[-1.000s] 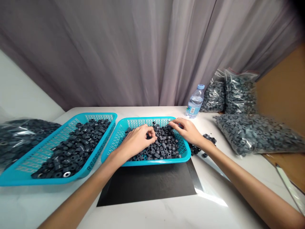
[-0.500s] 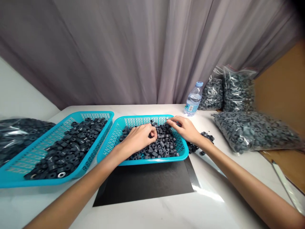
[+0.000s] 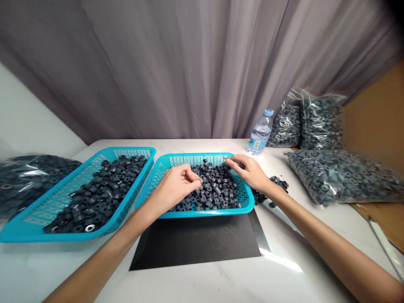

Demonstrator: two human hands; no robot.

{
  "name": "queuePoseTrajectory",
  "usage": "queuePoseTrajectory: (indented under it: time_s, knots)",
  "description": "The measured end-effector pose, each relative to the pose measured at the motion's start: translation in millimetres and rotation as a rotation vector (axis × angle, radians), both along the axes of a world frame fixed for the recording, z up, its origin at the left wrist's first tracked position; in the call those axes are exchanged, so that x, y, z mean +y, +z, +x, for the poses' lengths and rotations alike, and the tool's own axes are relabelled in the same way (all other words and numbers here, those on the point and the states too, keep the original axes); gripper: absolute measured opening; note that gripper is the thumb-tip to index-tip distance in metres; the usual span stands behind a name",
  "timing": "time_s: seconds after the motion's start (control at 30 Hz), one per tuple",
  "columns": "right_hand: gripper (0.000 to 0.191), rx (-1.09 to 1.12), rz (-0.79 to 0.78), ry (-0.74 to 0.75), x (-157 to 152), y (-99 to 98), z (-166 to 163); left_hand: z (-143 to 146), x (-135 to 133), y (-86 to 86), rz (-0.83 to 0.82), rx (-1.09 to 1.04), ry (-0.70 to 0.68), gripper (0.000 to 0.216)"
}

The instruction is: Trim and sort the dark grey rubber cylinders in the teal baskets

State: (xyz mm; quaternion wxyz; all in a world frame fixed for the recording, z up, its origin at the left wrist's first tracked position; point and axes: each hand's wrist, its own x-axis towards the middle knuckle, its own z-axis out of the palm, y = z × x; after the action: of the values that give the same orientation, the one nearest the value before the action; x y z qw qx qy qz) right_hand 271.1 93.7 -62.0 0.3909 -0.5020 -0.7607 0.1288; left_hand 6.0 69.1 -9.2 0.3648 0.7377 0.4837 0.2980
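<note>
Over the middle turquoise basket [image 3: 205, 213], my left hand [image 3: 179, 185] is closed in a pinch, thumb against fingers. A small dark edge shows at its fingertips, too little to name. Below it lie many dark grey ring-shaped spacers [image 3: 217, 193], piled in the basket. My right hand [image 3: 249, 171] is closed at the basket's back right corner, its fingers round a thin dark pointed tool [image 3: 224, 158]. Only the tool's tip sticks out to the left; its other end is hidden in the hand.
A second turquoise basket [image 3: 57, 237] of spacers stands at left, beside a filled plastic bag [image 3: 38, 176]. Loose spacers [image 3: 279, 182] lie right of the middle basket. Behind are a water bottle [image 3: 260, 132] and filled bags [image 3: 344, 176]. A black mat [image 3: 198, 242] lies in front.
My left hand has drawn back a little to the left and turned, so its pinched thumb and fingers show. My right hand stays at the basket corner. The view has shifted slightly.
</note>
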Motion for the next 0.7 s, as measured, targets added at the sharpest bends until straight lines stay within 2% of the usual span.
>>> queuePoseTrajectory:
  time_s: [0.17,0.27,0.37,0.5,0.7]
  knots:
    - [0.045,0.019,0.002,0.002,-2.5,0.6,-1.7,-13.1,-12.0,-4.5,-0.165,-0.035,-0.073,0.017]
    - [0.044,0.024,0.003,0.002,-3.7,1.3,-2.4,-16.2,-14.3,-3.2,-0.164,-0.038,-0.124,0.014]
    - [0.044,0.028,0.000,-0.001,-4.2,1.2,-2.2,-15.3,-15.8,-0.7,-0.178,-0.052,-0.115,0.015]
    - [0.044,0.033,-0.006,0.010,-4.4,0.7,-1.4,-13.8,-20.2,2.0,-0.285,-0.098,-0.088,0.022]
    - [0.043,0.038,-0.010,0.021,-4.4,0.0,-0.2,-17.8,-23.1,3.5,-0.391,-0.165,-0.153,0.025]
